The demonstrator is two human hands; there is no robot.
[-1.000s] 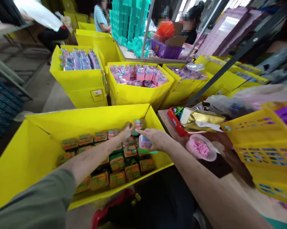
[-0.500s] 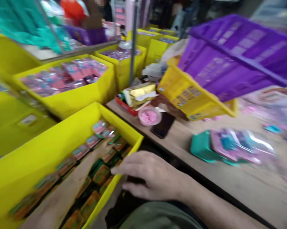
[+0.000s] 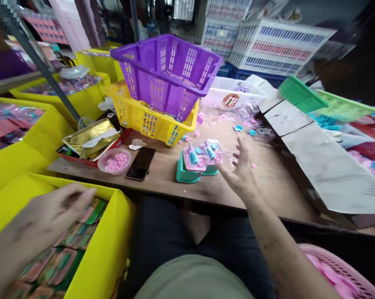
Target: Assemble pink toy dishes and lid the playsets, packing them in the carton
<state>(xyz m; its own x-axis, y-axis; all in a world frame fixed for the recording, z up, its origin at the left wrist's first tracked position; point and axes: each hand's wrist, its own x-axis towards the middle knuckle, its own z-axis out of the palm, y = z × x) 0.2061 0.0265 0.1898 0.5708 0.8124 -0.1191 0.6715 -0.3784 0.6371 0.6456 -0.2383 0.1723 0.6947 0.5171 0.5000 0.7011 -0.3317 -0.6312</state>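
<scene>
The left hand (image 3: 58,207) is blurred and partly cut off at the frame's lower edge; it hangs over the yellow carton (image 3: 109,245), fingers loosely curled and empty, just above the packed rows of small packets (image 3: 65,253), whose printing is too smeared to read. The right hand (image 3: 241,168) is over the wooden table (image 3: 277,178), fingers spread wide and holding nothing, just beside the clear-lidded toy packs (image 3: 202,151) that sit stacked on teal bases near the table's front edge. Inside the packs I can make out pink and blue pieces, but no lettering.

Behind them a purple basket (image 3: 165,70) sits tilted in a yellow basket (image 3: 143,120), hiding what lies inside. A white box (image 3: 234,97) carries a round red-and-green emblem whose words are too small to tell. A dark phone (image 3: 140,164) lies face up beside a small bowl of pink bits (image 3: 114,161). A gold foil pouch (image 3: 90,139) covers most of a red tray. A pink basket (image 3: 337,270) is cut off at the lower right corner.
</scene>
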